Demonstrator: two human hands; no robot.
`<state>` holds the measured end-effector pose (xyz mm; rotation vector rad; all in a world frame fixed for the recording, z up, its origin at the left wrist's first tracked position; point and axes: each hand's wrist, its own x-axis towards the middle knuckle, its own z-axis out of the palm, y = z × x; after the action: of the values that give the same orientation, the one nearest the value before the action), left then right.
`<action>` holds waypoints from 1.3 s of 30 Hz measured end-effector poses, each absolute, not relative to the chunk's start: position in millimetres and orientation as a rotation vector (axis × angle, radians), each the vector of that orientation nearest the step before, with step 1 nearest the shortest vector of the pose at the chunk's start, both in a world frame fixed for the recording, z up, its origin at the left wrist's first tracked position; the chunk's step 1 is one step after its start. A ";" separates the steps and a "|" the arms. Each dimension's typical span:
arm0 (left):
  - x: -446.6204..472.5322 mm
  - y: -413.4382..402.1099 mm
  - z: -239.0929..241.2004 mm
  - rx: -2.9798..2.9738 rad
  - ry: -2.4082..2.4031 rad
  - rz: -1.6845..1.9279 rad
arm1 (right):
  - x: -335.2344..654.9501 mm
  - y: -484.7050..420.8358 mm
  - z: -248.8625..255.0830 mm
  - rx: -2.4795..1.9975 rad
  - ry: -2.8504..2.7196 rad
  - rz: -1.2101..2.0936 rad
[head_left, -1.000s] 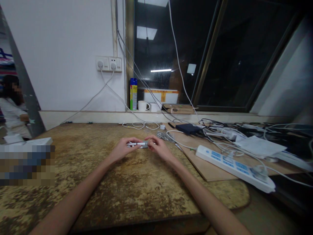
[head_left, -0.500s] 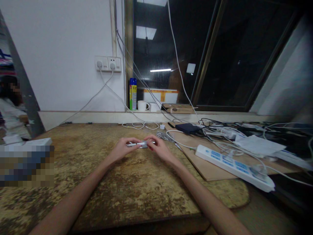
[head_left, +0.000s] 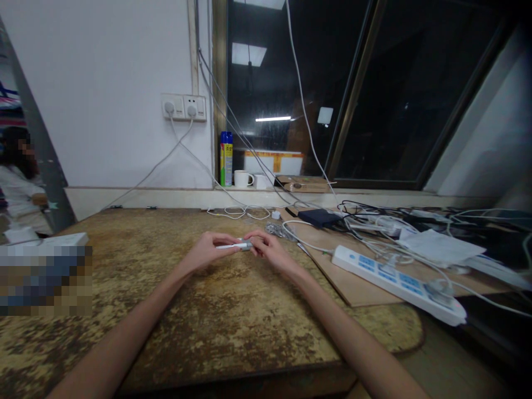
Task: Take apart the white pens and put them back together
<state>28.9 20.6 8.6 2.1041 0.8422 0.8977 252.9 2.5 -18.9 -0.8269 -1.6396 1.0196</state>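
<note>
A slim white and grey pen lies level between my two hands, above the middle of the worn table. Its white end is pinched between the thumb and fingers of my left hand. My right hand closes round the grey end, with the fingers bent and partly hiding it. Just behind my right hand is a small heap of clear, shiny material, too blurred to name.
On the right, a white power strip rests on a brown board among tangled cables, papers and a black box. A spray can and white mug stand on the sill. A person is at far left.
The pen has turned slightly in my fingers, and its tip no longer shows beyond my right hand. Both hands stay in nearly the same place.
</note>
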 end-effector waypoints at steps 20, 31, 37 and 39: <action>51.6 18.3 -5.8 1.993 0.599 0.946 | 236.8 -7.2 -10.9 -0.726 -1.492 0.887; 49.1 17.4 -5.1 2.081 0.687 0.969 | 243.3 -4.5 -7.2 -0.521 -1.139 1.190; 28.8 28.6 -6.4 2.203 0.966 1.088 | 260.0 -2.3 2.9 -0.353 -0.849 1.378; 24.2 29.2 -7.0 2.298 1.078 1.086 | 265.8 -3.2 5.3 -0.343 -0.828 1.399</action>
<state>24.2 29.2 -7.0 2.2984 1.0781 1.0859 265.8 -3.2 5.3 -0.3433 -0.8278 1.3994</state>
